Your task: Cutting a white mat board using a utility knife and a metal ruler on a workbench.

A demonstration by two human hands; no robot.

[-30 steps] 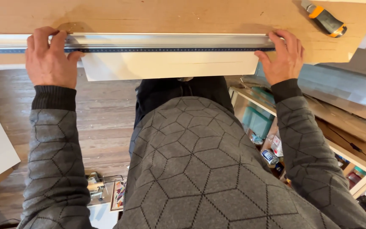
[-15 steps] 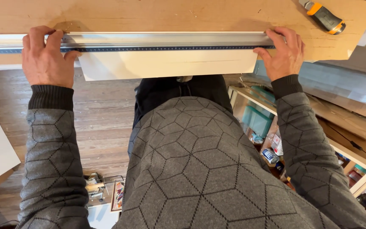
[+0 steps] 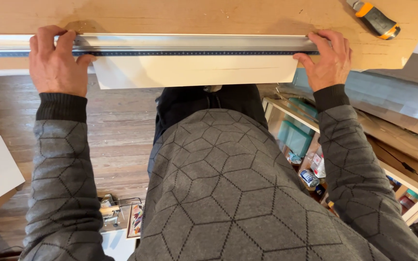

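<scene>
The left hand [image 3: 54, 60] lies flat, fingers spread over the left end of a long metal ruler [image 3: 194, 46]. The right hand [image 3: 327, 58] presses down near the ruler's right end, fingers curled at its edge and thumb below — neither hand is closed around it. The ruler lies across a white sheet [image 3: 194, 70] that overhangs the near edge of the wooden bench [image 3: 194, 14]. A utility knife [image 3: 376, 19], seemingly untouched, lies far right on the bench.
</scene>
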